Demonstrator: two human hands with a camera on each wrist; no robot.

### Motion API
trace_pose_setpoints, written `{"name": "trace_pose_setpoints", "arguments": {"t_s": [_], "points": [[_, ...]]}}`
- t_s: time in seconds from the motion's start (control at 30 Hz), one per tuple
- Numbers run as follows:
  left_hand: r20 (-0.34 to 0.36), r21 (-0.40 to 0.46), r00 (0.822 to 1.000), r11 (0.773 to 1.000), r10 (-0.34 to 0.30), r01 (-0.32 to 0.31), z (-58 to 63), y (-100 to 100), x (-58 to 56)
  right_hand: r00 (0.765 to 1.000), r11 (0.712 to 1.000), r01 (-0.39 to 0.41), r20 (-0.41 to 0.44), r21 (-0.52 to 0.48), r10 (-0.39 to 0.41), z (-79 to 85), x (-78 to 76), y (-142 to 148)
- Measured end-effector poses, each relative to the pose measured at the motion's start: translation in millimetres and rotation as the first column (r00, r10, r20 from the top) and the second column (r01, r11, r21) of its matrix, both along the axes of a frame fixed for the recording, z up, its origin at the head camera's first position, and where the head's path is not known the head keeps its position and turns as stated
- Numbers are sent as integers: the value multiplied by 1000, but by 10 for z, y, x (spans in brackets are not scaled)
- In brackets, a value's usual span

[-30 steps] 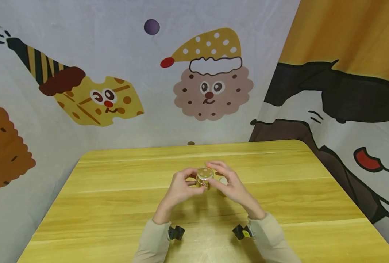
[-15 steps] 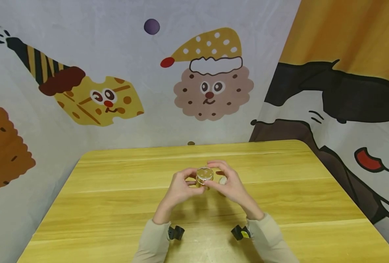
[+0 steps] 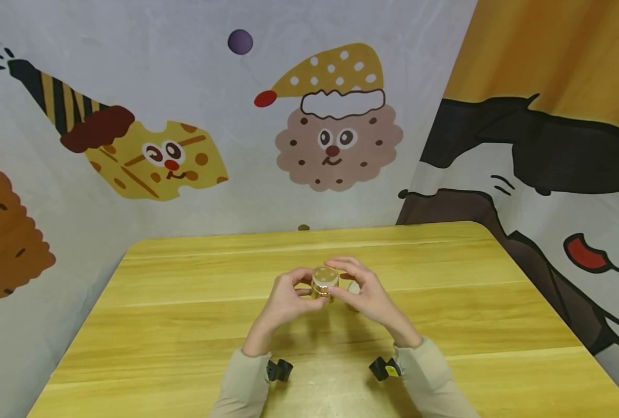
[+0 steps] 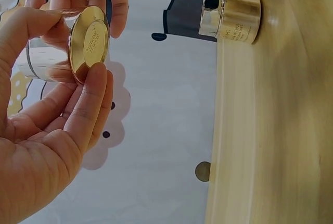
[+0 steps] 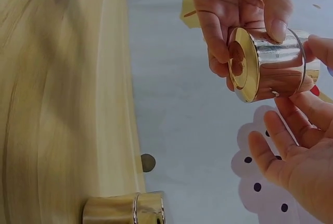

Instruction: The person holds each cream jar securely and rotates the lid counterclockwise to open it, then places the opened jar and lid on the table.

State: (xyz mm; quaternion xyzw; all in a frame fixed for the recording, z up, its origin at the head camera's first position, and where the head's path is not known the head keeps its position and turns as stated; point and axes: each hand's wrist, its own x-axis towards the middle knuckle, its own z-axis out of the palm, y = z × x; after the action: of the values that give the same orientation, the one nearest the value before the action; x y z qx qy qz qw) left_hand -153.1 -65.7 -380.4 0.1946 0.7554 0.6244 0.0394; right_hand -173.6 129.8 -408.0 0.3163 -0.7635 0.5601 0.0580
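We look forward and down from the head, over the wooden table point(image 3: 194, 313) to the cartoon-print cloth point(image 3: 257, 151); from either wrist, tipped sideways and close in, we face that same cloth, both views sharing the gold jar point(image 5: 281, 66).

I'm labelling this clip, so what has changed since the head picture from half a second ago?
The right hand shifted slightly at the top of the held gold jar: thumb rightward on the near side, forefinger leftward on the far side. Nothing was newly grasped or released. The left hand kept its grip; the second gold jar stayed put on the table.
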Motion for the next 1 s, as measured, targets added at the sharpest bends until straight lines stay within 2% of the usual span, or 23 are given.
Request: {"name": "trace_pose_setpoints", "arguments": {"t_s": [0.23, 0.47, 0.83, 1.0], "points": [[8, 23, 1000, 1000, -4, 4, -314, -2, -149, 1000, 1000, -7, -10, -11, 7, -24, -16, -5], [-7, 10, 1000, 1000, -18, 18, -341, -7, -163, 999, 1000, -27, -24, -6, 26, -31, -25, 3], [9, 12, 999, 999, -50, 49, -348, -15, -165, 995, 996, -86, -50, -37, 84, 23, -45, 17], [-10, 2, 998, 998, -60, 60, -373, -20, -172, 993, 994, -95, -69, -54, 91, 38, -58, 32]]}}
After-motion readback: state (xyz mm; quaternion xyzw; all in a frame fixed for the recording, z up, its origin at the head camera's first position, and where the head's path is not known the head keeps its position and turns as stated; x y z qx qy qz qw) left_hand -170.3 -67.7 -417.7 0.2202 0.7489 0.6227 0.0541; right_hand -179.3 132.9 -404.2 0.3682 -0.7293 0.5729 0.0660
